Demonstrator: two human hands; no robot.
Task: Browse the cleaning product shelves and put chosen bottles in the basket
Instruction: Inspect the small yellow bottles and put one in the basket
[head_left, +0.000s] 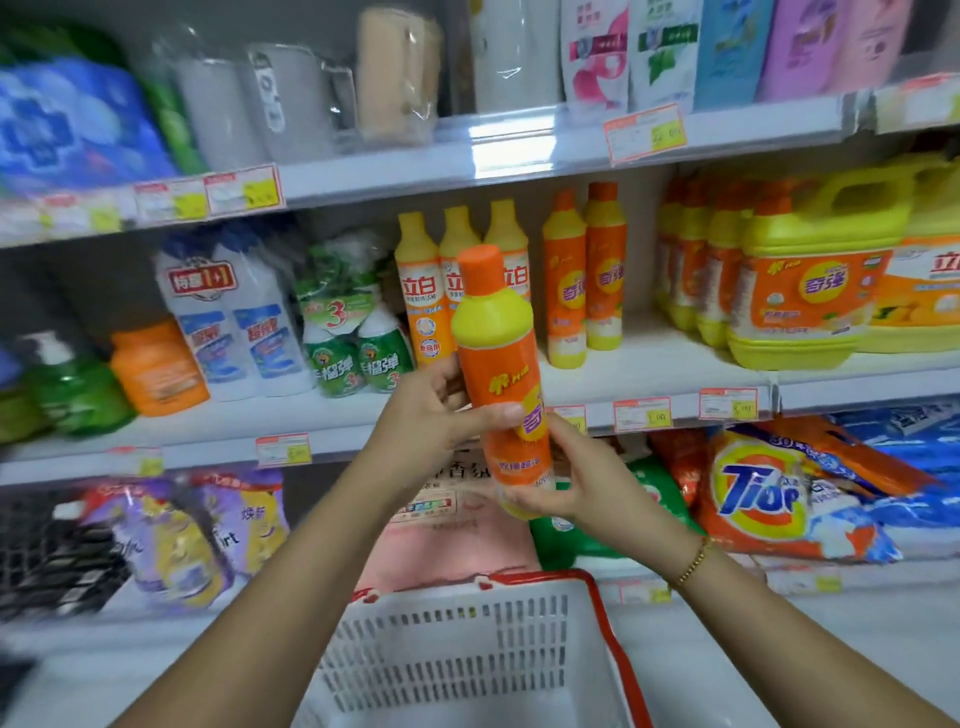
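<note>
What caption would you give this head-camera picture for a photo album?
Left hand and right hand hold an orange-capped bottle before the shelf, white basket below.

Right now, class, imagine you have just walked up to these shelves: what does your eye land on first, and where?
The orange and yellow bottle stands out at the centre, held up before the middle shelf, the left hand gripping its middle and the right hand its base. Below is a white basket with a red rim; to the right, a yellow jug on that shelf.
</note>
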